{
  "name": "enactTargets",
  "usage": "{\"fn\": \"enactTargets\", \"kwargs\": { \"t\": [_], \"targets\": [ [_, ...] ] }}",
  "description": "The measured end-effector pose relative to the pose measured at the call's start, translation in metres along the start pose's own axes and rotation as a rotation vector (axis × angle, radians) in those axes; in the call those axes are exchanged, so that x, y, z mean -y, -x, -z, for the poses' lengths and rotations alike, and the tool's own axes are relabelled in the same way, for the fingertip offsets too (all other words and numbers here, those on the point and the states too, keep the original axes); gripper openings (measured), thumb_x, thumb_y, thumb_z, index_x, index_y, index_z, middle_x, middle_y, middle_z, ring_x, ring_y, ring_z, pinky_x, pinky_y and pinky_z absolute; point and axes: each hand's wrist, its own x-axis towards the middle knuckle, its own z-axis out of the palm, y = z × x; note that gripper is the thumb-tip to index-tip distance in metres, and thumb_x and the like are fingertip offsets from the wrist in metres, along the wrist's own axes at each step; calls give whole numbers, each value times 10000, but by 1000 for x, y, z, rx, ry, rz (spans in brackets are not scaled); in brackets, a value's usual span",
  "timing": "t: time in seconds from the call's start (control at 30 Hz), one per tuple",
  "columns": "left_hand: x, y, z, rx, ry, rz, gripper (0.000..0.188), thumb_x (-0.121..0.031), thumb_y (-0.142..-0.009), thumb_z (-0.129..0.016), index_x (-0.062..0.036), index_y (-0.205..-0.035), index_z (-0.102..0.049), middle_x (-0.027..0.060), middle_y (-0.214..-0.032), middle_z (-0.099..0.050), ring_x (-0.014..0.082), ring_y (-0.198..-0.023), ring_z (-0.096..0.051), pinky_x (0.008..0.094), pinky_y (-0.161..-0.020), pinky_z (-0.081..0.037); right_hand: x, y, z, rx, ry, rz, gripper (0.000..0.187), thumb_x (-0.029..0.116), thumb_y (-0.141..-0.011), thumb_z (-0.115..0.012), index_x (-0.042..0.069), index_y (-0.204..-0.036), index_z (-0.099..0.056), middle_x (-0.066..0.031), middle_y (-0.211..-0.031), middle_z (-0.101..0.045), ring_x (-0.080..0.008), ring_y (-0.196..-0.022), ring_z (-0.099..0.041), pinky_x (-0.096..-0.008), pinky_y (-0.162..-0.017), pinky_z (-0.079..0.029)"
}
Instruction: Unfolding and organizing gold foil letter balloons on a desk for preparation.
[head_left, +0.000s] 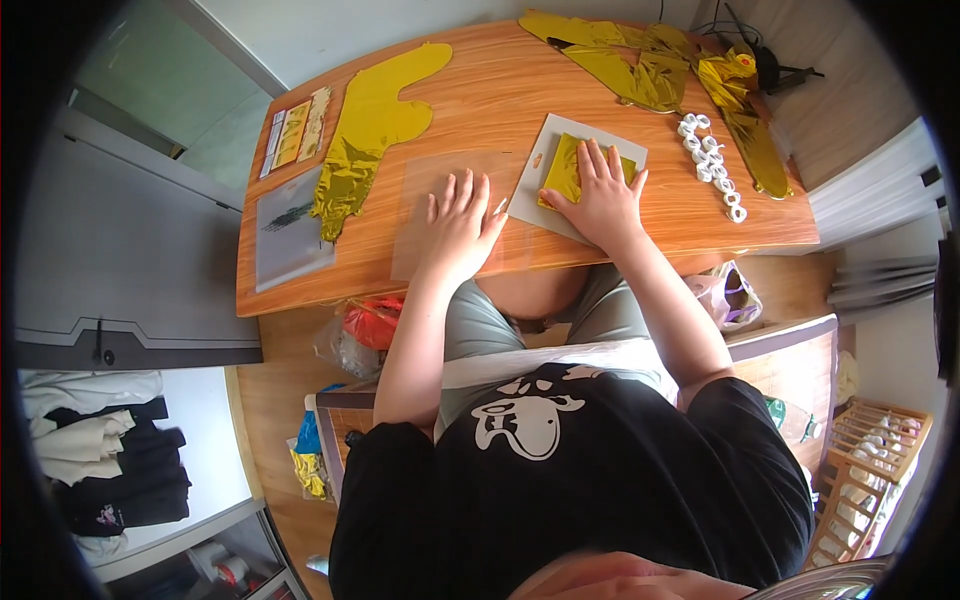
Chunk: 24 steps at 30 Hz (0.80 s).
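My right hand (603, 200) lies with its fingers spread on a folded piece of shiny gold foil (566, 165). Under the foil is a grey card (535, 196) with a small hang hole, set at an angle on the table. My left hand (462, 225) rests palm down on a clear plastic sleeve (412, 220), fingers slightly apart and holding nothing. Left of it stretches a flat, uninflated gold foil balloon (385, 110), crumpled at its near end.
More flat gold foil balloons (640, 75) lie at the table's back right. Several small white ribbon rolls (705, 160) form a column there. At the left are a clear bag (295, 235) with dark thin pieces and a printed card (290, 135). The wooden table (480, 90) has a curved edge.
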Motion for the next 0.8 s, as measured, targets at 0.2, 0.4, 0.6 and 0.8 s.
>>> {"fn": "enactTargets", "kwargs": {
  "t": [0.2, 0.4, 0.6, 0.8],
  "targets": [
    [-3, -5, -1, 9, 95, 49, 663, -489, -1060, -389, -64, -1565, -334, 222, -1633, -278, 418, -1530, -197, 625, -1218, -141, 6, -9, 3, 59, -9, 39, 1017, 772, -847, -555, 98, -1577, -335, -75, -1638, -332, -322, -1522, -270, -726, -1160, -157],
    [-21, -14, -11, -32, -22, 215, 723, -542, -1040, -386, -45, -1561, -328, 220, -1642, -257, 400, -1539, -182, 615, -1225, -135, 12, 5, 11, 97, -55, 179, 1026, 776, -835, -565, 98, -1573, -344, -77, -1638, -331, -311, -1529, -258, -703, -1178, -160],
    [-28, -15, -13, -91, -76, 219, 724, -527, -1034, -409, -30, -1555, -332, 232, -1627, -284, 409, -1530, -205, 606, -1224, -157, 5, 12, 22, 145, -84, 312, 1031, 772, -824, -581, 90, -1565, -359, -84, -1637, -334, -315, -1528, -258, -695, -1175, -167],
    [-28, -18, -14, -111, -90, 211, 707, -502, -1029, -437, -32, -1549, -349, 236, -1620, -299, 414, -1520, -233, 596, -1224, -171, 4, 8, 22, 180, -69, 361, 1051, 793, -813, -573, 90, -1564, -360, -86, -1636, -336, -308, -1529, -259, -693, -1174, -164]
  ]
}}
